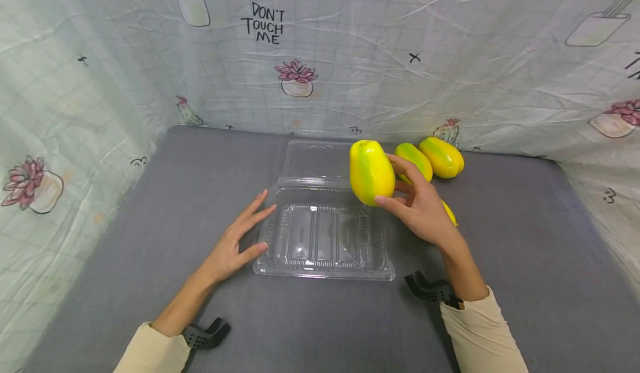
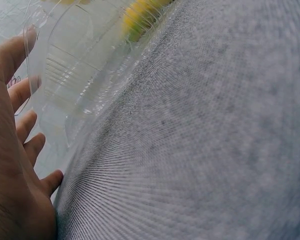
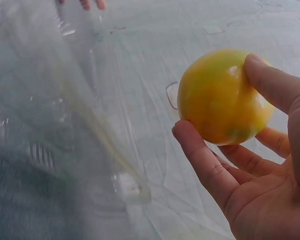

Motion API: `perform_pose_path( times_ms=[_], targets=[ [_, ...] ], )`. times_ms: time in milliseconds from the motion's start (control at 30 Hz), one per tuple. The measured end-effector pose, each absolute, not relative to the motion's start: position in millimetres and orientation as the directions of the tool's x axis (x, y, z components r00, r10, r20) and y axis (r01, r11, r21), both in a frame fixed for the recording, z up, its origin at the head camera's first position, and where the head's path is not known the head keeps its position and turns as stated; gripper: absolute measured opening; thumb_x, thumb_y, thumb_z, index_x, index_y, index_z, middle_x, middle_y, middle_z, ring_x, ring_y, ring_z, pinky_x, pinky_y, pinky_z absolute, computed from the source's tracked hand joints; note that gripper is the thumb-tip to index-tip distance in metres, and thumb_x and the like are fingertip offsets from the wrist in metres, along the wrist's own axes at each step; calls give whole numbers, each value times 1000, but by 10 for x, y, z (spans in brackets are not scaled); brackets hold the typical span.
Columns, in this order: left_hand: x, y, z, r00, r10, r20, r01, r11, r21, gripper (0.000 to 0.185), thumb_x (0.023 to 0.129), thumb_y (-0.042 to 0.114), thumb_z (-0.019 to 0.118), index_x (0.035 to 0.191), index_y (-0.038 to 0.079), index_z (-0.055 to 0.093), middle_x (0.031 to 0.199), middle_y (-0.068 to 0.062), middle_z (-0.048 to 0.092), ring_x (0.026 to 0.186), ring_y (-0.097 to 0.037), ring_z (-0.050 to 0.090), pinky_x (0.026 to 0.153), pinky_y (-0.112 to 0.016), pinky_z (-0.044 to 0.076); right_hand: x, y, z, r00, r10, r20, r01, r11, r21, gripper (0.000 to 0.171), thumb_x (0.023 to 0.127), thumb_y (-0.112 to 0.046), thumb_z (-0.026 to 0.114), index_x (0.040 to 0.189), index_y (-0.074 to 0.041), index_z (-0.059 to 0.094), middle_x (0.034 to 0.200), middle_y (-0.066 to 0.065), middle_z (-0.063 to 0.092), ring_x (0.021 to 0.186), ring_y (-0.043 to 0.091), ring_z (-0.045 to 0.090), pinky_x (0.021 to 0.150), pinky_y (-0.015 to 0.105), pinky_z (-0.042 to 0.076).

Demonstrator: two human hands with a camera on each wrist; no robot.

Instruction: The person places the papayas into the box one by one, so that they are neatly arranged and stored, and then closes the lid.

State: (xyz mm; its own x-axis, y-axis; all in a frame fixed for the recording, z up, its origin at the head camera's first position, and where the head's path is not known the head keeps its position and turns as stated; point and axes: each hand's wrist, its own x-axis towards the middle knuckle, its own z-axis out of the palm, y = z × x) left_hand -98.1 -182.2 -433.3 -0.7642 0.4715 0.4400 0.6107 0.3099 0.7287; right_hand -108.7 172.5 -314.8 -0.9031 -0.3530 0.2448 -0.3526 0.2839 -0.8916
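Note:
My right hand (image 1: pixel 425 212) grips a yellow-green papaya (image 1: pixel 371 174) between thumb and fingers. It is held upright over the right back part of a clear plastic clamshell box (image 1: pixel 325 276), whose lid (image 1: pixel 317 160) lies folded back. In the right wrist view the thumb presses one side of the papaya (image 3: pixel 220 100) and the fingers support the other. My left hand (image 1: pixel 234 248) is at the box's left side, fingers spread and thumb tip right at the rim. The left wrist view shows those fingers (image 2: pixel 12 57) overlapping the clear plastic wall.
Behind the right hand lie two more papayas (image 1: pixel 442 157) (image 1: pixel 414 162), and part of another (image 1: pixel 449 213) shows beside the wrist. A printed curtain (image 1: pixel 350 56) hangs round the back and sides of the grey table (image 1: pixel 510 239).

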Motion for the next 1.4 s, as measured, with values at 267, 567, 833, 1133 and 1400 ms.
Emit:
perform_pose_path(
  times_ms=[267, 567, 833, 1133, 1400],
  targets=[
    [-928, -1747, -4133, -742, 473, 475, 637, 277, 719, 58, 85, 32, 57, 131, 1, 42, 142, -22, 21, 129, -39, 17, 104, -44, 15, -1152, 1588, -3146, -894, -371, 251, -355, 244, -902, 70, 79, -7, 66, 137, -24, 31, 129, -2, 39, 106, 18, 51, 80, 33, 48],
    [-839, -1706, -3995, -757, 470, 455, 618, 286, 733, 55, 83, 23, 59, 128, -5, 43, 141, -25, 21, 127, -44, 18, 102, -52, 15, -1142, 1342, -3123, -881, -400, 251, -360, 223, -906, 70, 79, -3, 66, 137, -13, 29, 132, 2, 37, 105, 23, 50, 79, 38, 48],
    [-865, -1725, -4074, -754, 472, 456, 619, 280, 734, 56, 85, 29, 57, 130, -1, 42, 142, -23, 20, 129, -40, 17, 102, -51, 15, -1141, 1184, -3126, -866, -425, 265, -398, 261, -880, 69, 78, -7, 67, 136, -13, 31, 128, 3, 40, 102, 23, 51, 79, 35, 48],
    [-956, -1822, -4335, -778, 478, 407, 588, 328, 740, 60, 83, 34, 58, 135, 12, 39, 147, -10, 16, 133, -29, 14, 97, -59, 15, -1142, 1024, -3152, -852, -457, 253, -420, 311, -852, 69, 78, -12, 68, 137, -12, 31, 128, 5, 41, 101, 23, 52, 82, 34, 46],
    [-888, -1754, -4143, -756, 488, 436, 615, 303, 727, 51, 86, 28, 55, 130, 4, 46, 144, -19, 17, 130, -37, 16, 93, -64, 17, -1186, 923, -3320, -828, -497, 259, -455, 324, -830, 72, 79, -17, 68, 139, -14, 29, 131, 5, 39, 100, 23, 52, 79, 38, 48]
  ],
)
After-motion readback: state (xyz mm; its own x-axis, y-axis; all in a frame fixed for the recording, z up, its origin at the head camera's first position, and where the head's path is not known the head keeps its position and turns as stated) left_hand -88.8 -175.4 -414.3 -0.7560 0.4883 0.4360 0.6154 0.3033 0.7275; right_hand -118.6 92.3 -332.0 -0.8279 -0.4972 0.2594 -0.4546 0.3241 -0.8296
